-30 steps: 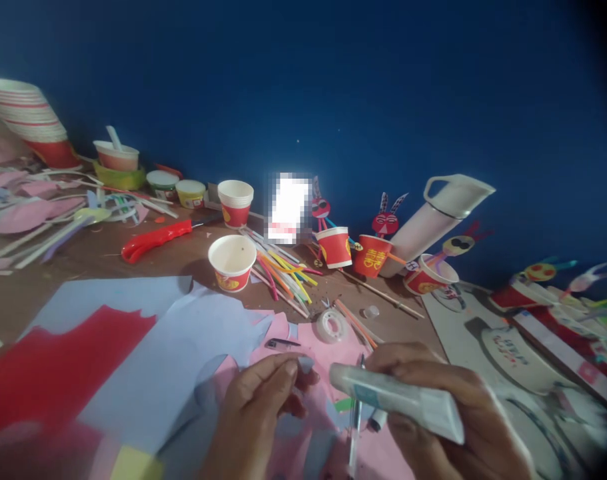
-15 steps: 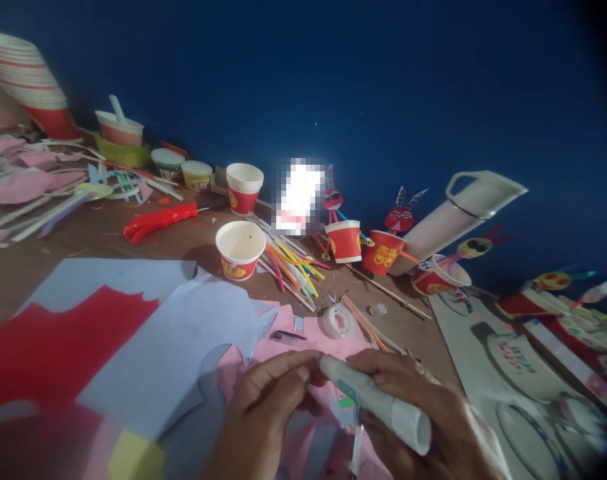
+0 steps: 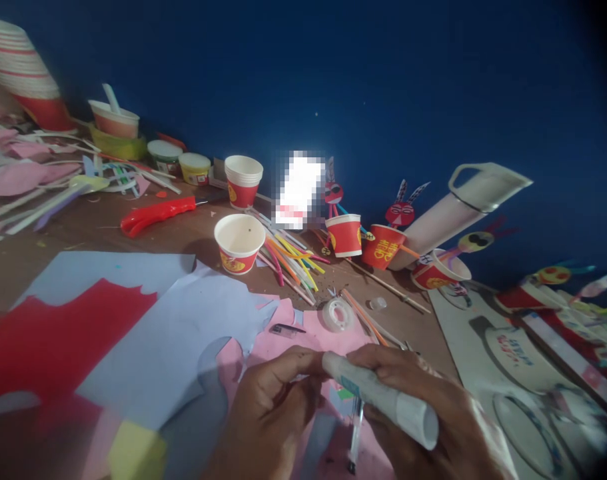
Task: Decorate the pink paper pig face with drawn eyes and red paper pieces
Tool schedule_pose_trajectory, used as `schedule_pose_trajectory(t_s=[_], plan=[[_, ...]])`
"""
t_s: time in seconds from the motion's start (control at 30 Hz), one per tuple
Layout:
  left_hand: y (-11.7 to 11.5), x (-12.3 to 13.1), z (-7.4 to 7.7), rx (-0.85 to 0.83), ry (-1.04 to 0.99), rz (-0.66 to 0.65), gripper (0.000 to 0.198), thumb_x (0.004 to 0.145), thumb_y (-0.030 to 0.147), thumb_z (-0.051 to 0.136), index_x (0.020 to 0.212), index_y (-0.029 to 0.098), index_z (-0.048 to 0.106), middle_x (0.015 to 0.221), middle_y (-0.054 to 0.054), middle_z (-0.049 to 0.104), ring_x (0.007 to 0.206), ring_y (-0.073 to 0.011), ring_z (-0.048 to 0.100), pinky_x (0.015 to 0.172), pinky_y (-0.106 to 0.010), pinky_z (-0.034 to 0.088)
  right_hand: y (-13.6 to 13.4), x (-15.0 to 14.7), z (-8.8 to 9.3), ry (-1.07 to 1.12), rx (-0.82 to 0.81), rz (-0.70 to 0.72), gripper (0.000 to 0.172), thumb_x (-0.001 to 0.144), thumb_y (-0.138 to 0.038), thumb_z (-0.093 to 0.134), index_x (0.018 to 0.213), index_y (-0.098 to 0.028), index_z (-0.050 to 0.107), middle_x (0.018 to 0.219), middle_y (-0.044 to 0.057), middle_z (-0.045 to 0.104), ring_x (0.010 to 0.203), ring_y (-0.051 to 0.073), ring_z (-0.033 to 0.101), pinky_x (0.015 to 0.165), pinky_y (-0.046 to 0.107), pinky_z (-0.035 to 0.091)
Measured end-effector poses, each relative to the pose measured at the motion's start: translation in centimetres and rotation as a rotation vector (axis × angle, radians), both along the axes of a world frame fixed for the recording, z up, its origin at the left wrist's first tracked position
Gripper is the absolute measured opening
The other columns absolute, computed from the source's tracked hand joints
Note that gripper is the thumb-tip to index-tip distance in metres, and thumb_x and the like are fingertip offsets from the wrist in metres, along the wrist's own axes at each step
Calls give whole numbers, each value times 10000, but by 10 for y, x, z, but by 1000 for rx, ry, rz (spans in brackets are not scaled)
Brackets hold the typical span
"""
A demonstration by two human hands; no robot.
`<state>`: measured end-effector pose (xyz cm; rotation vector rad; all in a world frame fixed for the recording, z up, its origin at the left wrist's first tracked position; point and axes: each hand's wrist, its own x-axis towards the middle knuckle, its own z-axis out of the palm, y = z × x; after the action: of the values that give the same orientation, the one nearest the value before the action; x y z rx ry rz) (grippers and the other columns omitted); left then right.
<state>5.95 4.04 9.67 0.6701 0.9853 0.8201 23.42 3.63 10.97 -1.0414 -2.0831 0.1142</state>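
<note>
My right hand (image 3: 418, 400) is closed around a white tube (image 3: 383, 397) with a small teal label, its wide end tilted down toward me. My left hand (image 3: 278, 393) is pinched, thumb against fingers, right at the narrow end of the tube. Whatever the left fingers hold, if anything, is hidden. Below and between both hands lies a clear pen (image 3: 354, 433) on pink paper (image 3: 378, 460). Just beyond the fingers are a roll of clear tape (image 3: 338, 314) and a dark pen cap (image 3: 287, 330).
Blue-grey paper (image 3: 168, 333) and red paper (image 3: 78, 333) lie on the left. Behind stand paper cups (image 3: 239, 243), a red-handled tool (image 3: 158, 216), colourful straws (image 3: 296, 263), a glowing blurred screen (image 3: 300, 190), cup figures (image 3: 344, 235) and a leaning white flask (image 3: 448, 217). Paper scraps (image 3: 28, 177) pile up far left.
The view has shifted slightly. Both hands stay together at the tube's narrow end; the left fingers have curled a little, and the tube has moved slightly to the right.
</note>
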Motion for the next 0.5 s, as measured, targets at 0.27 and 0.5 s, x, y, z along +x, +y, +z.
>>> schedule_pose_trajectory(t_s=[0.27,0.5], plan=[[3,0,-5,-29,-61,90,189,741,273,622,892,231,728,783,-16,665,769,-163,585,708,-248,426,4,10,6,-146,-31,24,318,830,-207,603,1127,-213,487,964,72,720,905,208,688,736,304,580],[0,1,-9,-75,-242,166,197,715,208,621,872,207,740,827,-40,698,727,-153,593,730,-272,443,4,4,4,-91,21,-29,264,829,-215,601,1080,-197,521,953,69,716,886,190,686,755,289,565]])
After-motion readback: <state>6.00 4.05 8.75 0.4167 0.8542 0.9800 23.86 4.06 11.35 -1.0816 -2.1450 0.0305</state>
